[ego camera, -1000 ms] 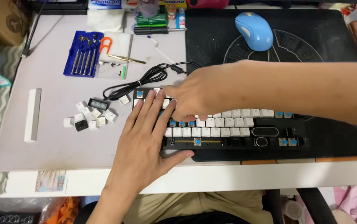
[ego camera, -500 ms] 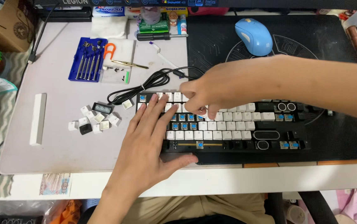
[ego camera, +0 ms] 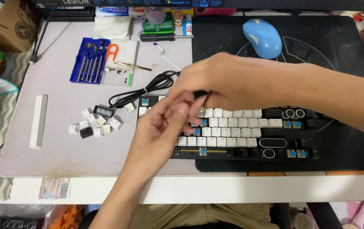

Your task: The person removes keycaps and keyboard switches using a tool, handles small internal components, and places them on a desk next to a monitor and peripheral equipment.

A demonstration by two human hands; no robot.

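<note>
Hands meet over the left end of a black keyboard (ego camera: 249, 135) in the middle of the frame. The right hand (ego camera: 228, 82) comes in from the right side, and its fingers are pinched shut on a small dark thing (ego camera: 202, 96); it is too blurry to tell what that thing is. The left hand (ego camera: 160, 127) comes up from the bottom of the frame, with its fingers loosely curled and their tips right by the same dark thing. I cannot tell if the left hand grips it or only touches it. The keyboard has many white keys, some bare spots with blue switches showing, and it lies half on a black desk mat (ego camera: 317, 38) and half on a grey mat (ego camera: 63, 152). To the left of the keyboard, on the grey mat, sits a little pile of loose keycaps (ego camera: 95, 122), mostly white with a few black ones. Further left lies a long white bar (ego camera: 38, 121). A coiled black cable (ego camera: 141, 91) lies just above the keyboard's left corner. In the upper left is a blue case of small screwdrivers (ego camera: 89, 60), with an orange-handled tool (ego camera: 112, 51) beside it. A blue mouse (ego camera: 262, 38) rests on the black mat near the top.
</note>
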